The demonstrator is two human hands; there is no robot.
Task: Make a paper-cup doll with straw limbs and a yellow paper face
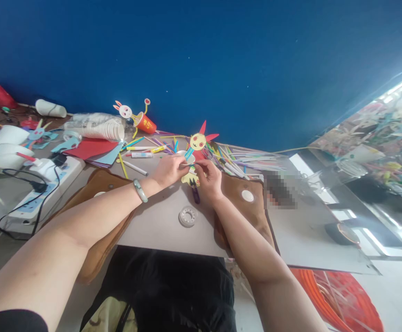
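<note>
My left hand (169,169) is closed around a small white paper cup (187,158), with a pale bangle on the wrist. My right hand (209,180) is closed just right of the cup, fingers pinched at its side; what they hold is hidden. A dark pair of small scissors (195,190) lies on the grey table (159,226) under my right hand. Just behind the cup stands a yellow paper face with red spikes (200,139). A pile of coloured straws (237,162) lies to its right.
A white tape roll (188,216) lies near the table's front edge. To the left are stacked paper cups (99,129), coloured paper sheets (92,148), a power strip (45,186) with cables, a red cup craft (145,122) and a bunny face (124,110). The blue wall (201,60) is behind.
</note>
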